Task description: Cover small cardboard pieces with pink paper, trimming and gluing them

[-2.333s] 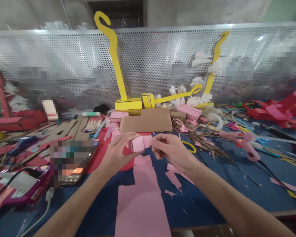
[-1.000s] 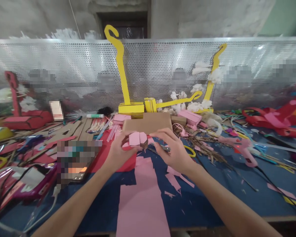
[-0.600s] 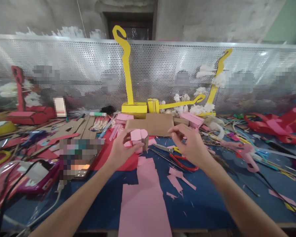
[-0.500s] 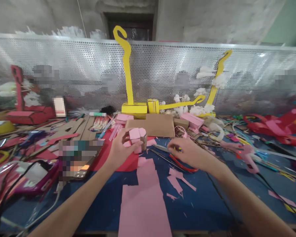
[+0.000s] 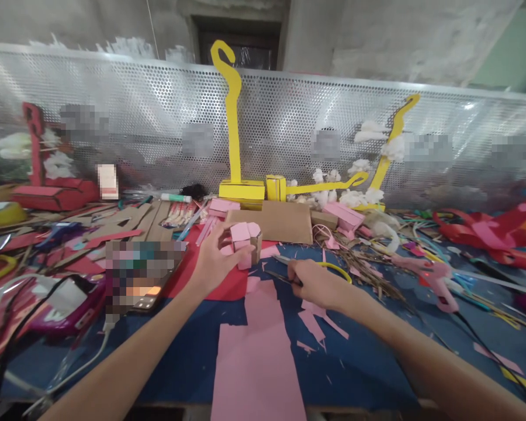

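My left hand (image 5: 219,260) is closed around a small cardboard box (image 5: 246,234) partly covered in pink paper, gripped between thumb and fingers. Just right of it, my right hand (image 5: 313,282) is closed over a pair of scissors (image 5: 282,258) lying low over the table. Two parted blades point left toward the box, and a yellow handle loop shows behind the hand. The hand hides the middle of the scissors. Below the box lies a large cut sheet of pink paper (image 5: 258,368). Pink offcuts (image 5: 311,324) are scattered below my right hand.
Red paper (image 5: 184,280) lies under my left wrist. A phone (image 5: 170,275) is at left, a pink glue gun (image 5: 442,283) at right. Behind stand a brown cardboard piece (image 5: 289,222), a yellow hook-topped stand (image 5: 232,128) and a perforated metal panel (image 5: 158,128).
My right hand has moved slightly left and down onto the scissors, and their red handle no longer shows while a yellow loop does. My left hand still holds the box.
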`<act>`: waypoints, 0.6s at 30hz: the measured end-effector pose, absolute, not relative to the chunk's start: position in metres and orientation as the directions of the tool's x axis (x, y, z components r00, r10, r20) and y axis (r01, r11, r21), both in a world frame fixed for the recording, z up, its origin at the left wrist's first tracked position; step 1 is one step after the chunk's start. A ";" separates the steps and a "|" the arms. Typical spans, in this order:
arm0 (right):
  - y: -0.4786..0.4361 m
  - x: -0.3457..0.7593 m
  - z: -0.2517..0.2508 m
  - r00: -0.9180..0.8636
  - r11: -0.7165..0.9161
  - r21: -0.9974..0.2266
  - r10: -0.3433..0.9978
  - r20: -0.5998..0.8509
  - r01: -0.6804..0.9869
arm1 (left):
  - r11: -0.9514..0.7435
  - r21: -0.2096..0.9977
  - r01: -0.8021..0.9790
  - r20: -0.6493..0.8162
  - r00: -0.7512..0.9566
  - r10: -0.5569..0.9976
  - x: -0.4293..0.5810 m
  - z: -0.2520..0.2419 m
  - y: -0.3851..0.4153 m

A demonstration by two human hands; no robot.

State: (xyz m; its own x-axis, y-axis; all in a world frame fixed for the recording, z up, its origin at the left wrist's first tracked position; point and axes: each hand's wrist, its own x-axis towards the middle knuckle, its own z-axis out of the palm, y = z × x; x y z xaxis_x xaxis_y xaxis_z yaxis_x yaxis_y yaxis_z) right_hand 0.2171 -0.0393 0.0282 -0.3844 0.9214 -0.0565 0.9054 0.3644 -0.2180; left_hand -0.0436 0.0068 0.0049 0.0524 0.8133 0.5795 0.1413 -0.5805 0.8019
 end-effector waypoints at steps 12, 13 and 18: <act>-0.026 0.224 0.048 -0.446 0.385 -0.421 0.894 -0.051 0.821 | -0.598 0.792 0.123 0.599 0.026 0.800 -0.045 0.003 0.011; -0.023 0.227 0.051 -0.460 0.388 -0.494 0.888 -0.027 0.778 | -0.596 0.793 0.125 0.598 0.026 0.801 -0.046 0.003 0.011; -0.017 0.238 0.059 -0.372 0.384 -0.826 0.899 0.232 0.412 | -0.604 0.783 0.148 0.604 0.053 0.795 -0.044 0.004 0.009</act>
State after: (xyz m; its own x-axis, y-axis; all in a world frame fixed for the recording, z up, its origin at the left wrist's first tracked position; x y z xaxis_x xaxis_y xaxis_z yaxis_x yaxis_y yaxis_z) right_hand 0.2377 -0.0173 0.0591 -0.3720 0.8987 0.2323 0.4124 0.3842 -0.8260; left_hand -0.0441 0.0089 0.0038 0.0530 0.7955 0.6037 0.1478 -0.6041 0.7830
